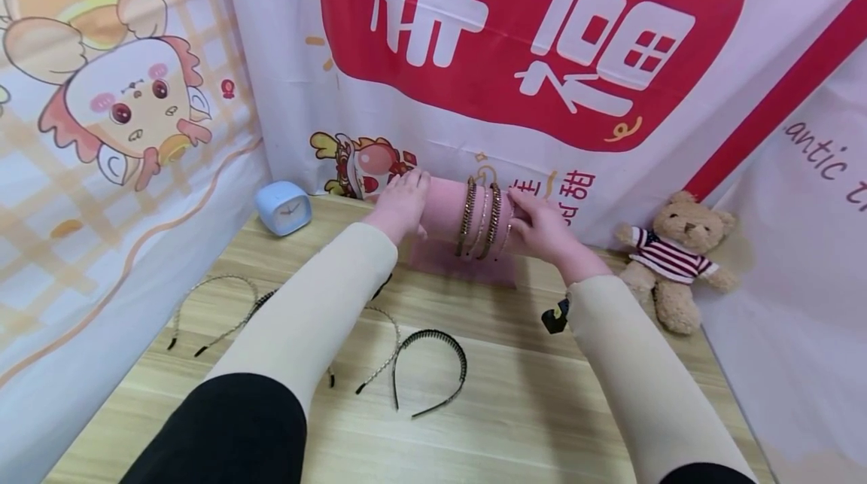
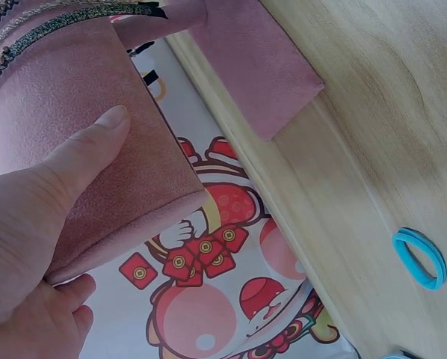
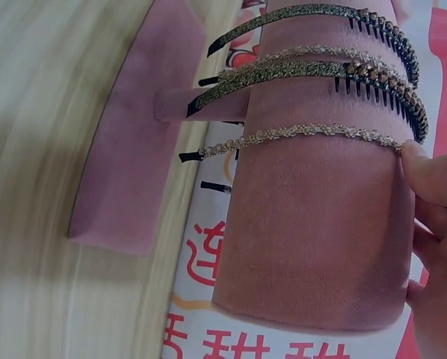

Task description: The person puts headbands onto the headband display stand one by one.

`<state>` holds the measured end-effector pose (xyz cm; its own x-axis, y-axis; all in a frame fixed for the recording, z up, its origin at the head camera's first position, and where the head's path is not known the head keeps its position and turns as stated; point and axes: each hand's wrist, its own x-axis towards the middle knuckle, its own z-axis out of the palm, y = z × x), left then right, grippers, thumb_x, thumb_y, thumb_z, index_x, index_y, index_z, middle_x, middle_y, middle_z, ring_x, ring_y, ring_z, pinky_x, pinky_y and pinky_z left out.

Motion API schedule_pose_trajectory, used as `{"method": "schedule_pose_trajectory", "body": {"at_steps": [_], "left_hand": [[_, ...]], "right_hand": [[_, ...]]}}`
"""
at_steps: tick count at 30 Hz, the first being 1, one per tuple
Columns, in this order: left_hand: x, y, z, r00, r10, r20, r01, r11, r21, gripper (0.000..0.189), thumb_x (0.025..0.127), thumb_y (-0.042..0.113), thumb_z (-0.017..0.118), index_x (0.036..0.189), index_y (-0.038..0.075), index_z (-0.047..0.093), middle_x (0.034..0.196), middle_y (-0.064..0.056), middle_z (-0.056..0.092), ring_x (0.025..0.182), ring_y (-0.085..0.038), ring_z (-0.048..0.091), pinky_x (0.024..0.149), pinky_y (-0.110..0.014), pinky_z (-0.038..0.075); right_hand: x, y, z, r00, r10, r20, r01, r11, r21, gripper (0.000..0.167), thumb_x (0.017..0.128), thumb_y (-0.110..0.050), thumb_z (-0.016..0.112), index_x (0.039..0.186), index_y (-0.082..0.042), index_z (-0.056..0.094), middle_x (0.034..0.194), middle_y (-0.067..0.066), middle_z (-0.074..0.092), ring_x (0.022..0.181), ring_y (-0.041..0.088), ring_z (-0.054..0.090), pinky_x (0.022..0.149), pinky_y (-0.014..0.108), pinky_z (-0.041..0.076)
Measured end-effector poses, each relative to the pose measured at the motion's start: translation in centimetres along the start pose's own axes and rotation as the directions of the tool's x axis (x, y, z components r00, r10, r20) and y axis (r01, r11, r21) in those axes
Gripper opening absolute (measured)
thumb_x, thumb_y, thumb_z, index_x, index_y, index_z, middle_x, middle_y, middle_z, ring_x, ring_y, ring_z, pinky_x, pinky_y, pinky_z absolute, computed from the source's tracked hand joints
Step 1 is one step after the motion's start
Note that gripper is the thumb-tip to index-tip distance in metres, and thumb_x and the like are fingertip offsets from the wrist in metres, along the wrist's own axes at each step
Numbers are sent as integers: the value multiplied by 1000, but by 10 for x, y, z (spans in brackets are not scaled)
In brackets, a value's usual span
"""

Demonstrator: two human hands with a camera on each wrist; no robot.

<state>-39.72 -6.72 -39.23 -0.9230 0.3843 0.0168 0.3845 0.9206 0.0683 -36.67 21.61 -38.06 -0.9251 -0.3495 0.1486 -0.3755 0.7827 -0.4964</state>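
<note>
A pink padded headband stand [image 1: 443,207] with a horizontal roll on a flat base stands at the table's back. Several headbands circle the roll: two dark toothed ones with beads and thin glittery ones. My left hand [image 1: 401,205] grips the roll's left end; its thumb [image 2: 96,146] lies along the pink surface, away from the headbands. At the right part of the roll, my right hand [image 1: 545,228] pinches the outermost thin glittery headband [image 3: 313,130] at its top, with the thumb on it. The other right fingers are partly hidden behind the roll.
On the wooden table [image 1: 515,394] lie a black toothed headband [image 1: 463,356] and thin braided headbands [image 1: 220,279], some covered by my left arm. A blue clock [image 1: 283,208] stands back left, a teddy bear [image 1: 684,232] at right. A black object [image 1: 555,316] lies by my right sleeve.
</note>
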Motion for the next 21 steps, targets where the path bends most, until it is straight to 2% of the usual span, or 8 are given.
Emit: {"method": "schedule_pose_trajectory", "body": {"at_steps": [6,12,15,18,20,21], "left_hand": [[2,-1,2,1000,2,5,-1,1000,-16,125,68,44,90,155,-1,12,159,-22,16,146,-35,16,120,-47,12],[2,-1,1,1000,-6,12,7,1000,-19,125,68,43,90,155,-1,11,160,-21,15,147,-35,15,120,-46,10],[2,-1,1,1000,-5,14,6,1000,-21,124,69,44,90,155,0,12,160,-21,15,147,-34,16,120,-47,11],[3,-1,1,1000,-2,15,2,1000,-19,123,70,44,89,155,0,12,160,-21,16,147,-35,16,120,-47,12],[3,-1,1,1000,-2,21,2,1000,-18,123,71,44,88,155,0,12,160,-21,15,147,-35,15,120,-48,13],[3,-2,1,1000,-3,22,3,1000,-17,122,71,45,88,155,0,12,160,-21,15,147,-35,15,120,-48,13]], "right_hand": [[3,-3,2,998,-53,-16,51,995,-91,58,98,-15,63,151,-9,40,153,10,41,141,29,34,117,50,12],[4,-5,2,1000,-25,9,26,996,-91,60,99,-19,61,153,-11,37,155,9,38,143,29,31,118,51,5],[2,-5,-1,999,24,21,-24,1000,-13,63,99,-21,61,155,-14,33,154,14,37,141,34,29,117,53,13],[-3,-7,-4,997,76,2,-76,988,134,64,100,-20,59,157,-18,29,154,17,36,140,35,30,116,51,22],[-8,-12,-4,991,108,-75,-84,960,265,61,100,-15,59,155,-16,33,152,17,39,140,31,33,115,46,27],[-10,-15,-3,981,132,-145,-76,936,344,57,99,-12,59,152,-12,39,148,17,45,136,27,41,114,41,31]]}}
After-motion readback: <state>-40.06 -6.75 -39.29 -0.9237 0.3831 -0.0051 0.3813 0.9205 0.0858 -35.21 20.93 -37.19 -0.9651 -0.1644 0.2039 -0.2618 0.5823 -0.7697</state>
